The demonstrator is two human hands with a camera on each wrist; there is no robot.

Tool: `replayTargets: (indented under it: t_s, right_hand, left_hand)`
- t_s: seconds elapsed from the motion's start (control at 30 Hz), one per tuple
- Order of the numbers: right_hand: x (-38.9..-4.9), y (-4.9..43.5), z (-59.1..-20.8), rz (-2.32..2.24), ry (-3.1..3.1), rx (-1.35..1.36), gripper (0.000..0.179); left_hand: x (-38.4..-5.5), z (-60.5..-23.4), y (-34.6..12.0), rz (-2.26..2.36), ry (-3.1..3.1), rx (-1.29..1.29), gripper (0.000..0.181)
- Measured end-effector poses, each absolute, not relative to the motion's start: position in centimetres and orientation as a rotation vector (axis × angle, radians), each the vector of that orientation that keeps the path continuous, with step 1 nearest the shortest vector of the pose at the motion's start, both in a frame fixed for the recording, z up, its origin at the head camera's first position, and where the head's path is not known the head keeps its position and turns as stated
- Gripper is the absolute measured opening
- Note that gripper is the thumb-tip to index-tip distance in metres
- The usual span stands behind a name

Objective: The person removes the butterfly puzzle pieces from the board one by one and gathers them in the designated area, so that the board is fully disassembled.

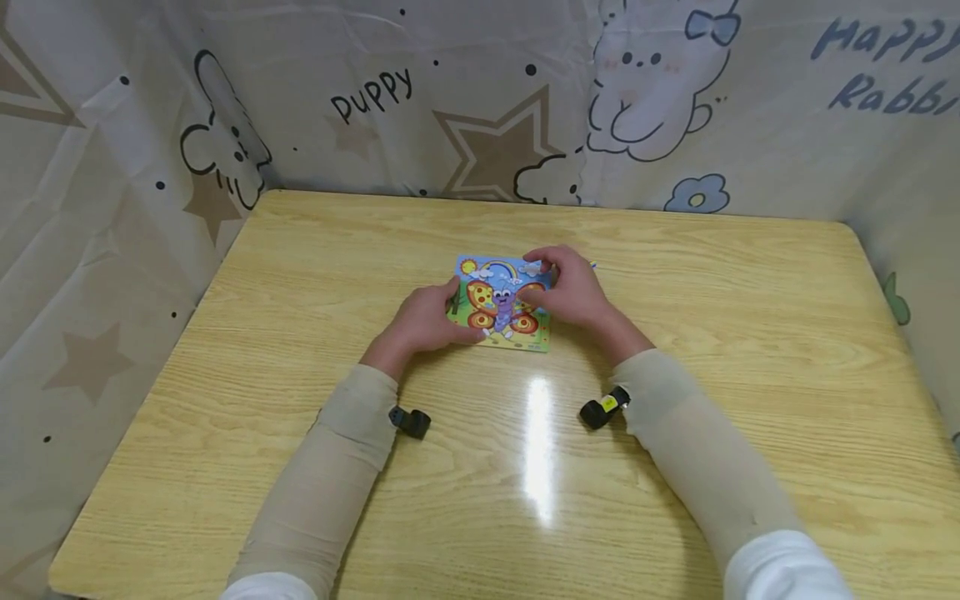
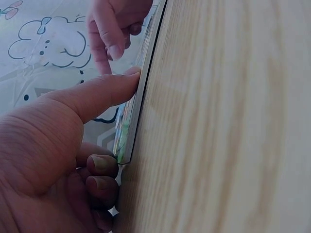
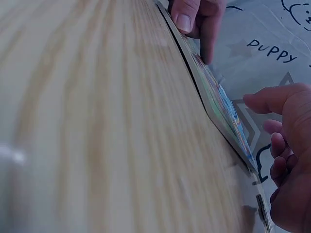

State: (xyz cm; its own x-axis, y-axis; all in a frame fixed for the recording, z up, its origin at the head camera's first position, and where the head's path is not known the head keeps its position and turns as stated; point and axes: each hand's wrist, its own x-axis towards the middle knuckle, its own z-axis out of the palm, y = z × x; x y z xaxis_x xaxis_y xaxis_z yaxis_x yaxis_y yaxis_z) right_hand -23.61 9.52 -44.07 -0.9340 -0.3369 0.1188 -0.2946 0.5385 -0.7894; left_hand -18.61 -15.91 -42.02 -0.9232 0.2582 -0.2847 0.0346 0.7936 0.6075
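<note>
Item under handling: a thin rectangular board printed in bright colours with a purple-bodied butterfly (image 1: 504, 315), lying face up on the far middle part of a pale yellow wood-grain table (image 1: 300, 325).

Left hand (image 1: 429, 318): placed at the board's near left corner. The thumb bears on the near edge and the fingers are bent at the left edge, so the hand grips that corner and nothing else visible.

Right hand (image 1: 574, 287): over the board's far right part, thumb and index finger spread wide. In the right wrist view the thumb stands apart from the printed face, and no item shows between the digits. Index fingertip contact with the far edge cannot be confirmed.

A small pale and blue item (image 1: 593, 264) shows just beyond the right hand, mostly hidden; its nature cannot be determined.

Assessment: the step in hand appears to be steadying the board with the left hand while the right attends to its far right portion. The next move would call for a firm left hold and careful right fingertip placement, lest the board slide.
</note>
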Motion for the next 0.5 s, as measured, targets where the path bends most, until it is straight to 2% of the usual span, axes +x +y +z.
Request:
replayTargets:
  t_s: [0.5]
  right_hand:
    - [-24.0,7.1,-43.7,-1.328,2.678,-0.578,0.057]
  left_hand:
    - [-18.8,-41.9,-16.0,0.888,2.618,0.234,0.105]
